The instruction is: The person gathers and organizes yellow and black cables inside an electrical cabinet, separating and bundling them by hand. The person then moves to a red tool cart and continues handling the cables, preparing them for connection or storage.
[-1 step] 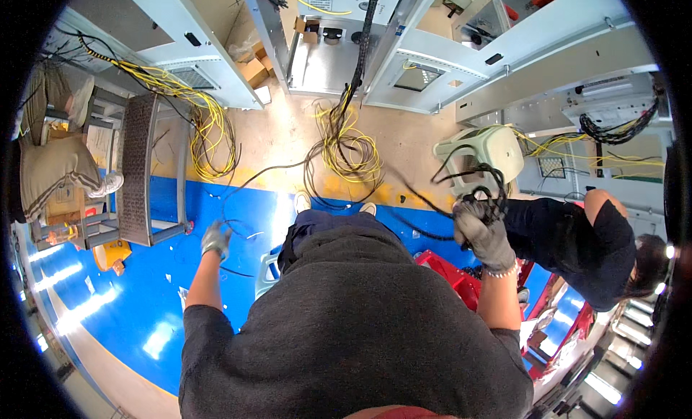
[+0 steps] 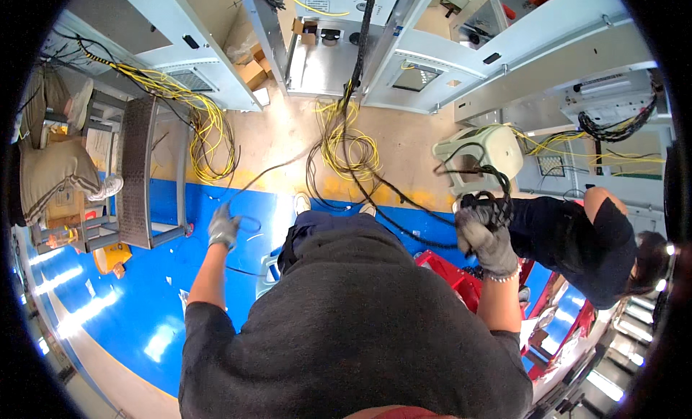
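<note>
From where I stand, the blue floor (image 2: 144, 285) looks slick and glossy, throwing back white glare, while the tan strip (image 2: 270, 134) along its far edge is duller and scuffed under smooth, plastic-skinned yellow cables (image 2: 360, 163). The grey gloves (image 2: 222, 231) look like matt cloth, and the black cables (image 2: 491, 208) in the right hand (image 2: 486, 244) have a dark plastic sheath. The cabinet base (image 2: 317, 71) is shiny metal, the stool (image 2: 504, 156) smooth plastic, the step (image 2: 137, 170) rough-topped, the box (image 2: 249, 74) dull cardboard.
</note>
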`<state>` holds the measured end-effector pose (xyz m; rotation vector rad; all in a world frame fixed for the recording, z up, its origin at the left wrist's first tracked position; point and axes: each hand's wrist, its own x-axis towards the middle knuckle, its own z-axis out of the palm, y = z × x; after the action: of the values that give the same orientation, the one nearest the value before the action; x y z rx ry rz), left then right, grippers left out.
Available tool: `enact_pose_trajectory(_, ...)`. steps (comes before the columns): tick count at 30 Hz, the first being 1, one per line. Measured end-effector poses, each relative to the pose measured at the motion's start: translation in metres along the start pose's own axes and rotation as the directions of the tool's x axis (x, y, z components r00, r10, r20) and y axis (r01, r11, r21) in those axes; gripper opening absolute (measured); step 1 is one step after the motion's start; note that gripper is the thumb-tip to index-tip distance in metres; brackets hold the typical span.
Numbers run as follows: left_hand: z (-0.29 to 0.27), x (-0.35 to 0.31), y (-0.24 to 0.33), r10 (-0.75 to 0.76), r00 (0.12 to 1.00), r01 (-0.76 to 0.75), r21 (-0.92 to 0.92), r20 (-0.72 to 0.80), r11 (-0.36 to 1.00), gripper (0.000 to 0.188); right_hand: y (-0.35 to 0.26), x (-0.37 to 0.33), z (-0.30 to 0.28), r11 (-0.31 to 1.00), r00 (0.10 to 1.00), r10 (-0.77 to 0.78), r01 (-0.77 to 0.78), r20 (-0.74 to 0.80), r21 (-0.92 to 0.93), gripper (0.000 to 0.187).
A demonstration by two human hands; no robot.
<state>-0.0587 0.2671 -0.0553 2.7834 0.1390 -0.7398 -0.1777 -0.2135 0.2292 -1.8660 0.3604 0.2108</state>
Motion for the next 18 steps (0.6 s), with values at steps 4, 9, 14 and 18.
enact_pose_trajectory(4, -0.046, 0.016, 0.21, 0.654, 0.634, -0.769, -0.242, -0.413, 0.592, 0.057, 0.005, -0.02, -0.005, 0.971, 0.968, -0.157, 0.115, 0.195, 0.208, 0.017)
enact_pose_trajectory(9, -0.045, -0.01, 0.37, 0.893, 0.096, -0.991, 0.037, -0.441, 0.125, 0.05, -0.023, -0.027, -0.003, 0.899, 0.853, -0.381, 0.432, 0.357, -0.072, 0.01)
enact_pose_trajectory(14, -0.017, -0.002, 0.362, 0.963, 0.233, -0.969, -0.114, -0.133, 0.219, 0.042, 0.002, -0.064, -0.031, 0.872, 0.875, -0.478, 0.462, -0.077, -0.164, 0.032)
enact_pose_trajectory(18, -0.057, -0.012, 0.294, 0.887, 0.297, -0.944, -0.25, -0.354, 0.217, 0.033, 0.051, -0.093, -0.087, 0.687, 0.574, -0.096, 0.629, -0.813, 0.364, 0.038)
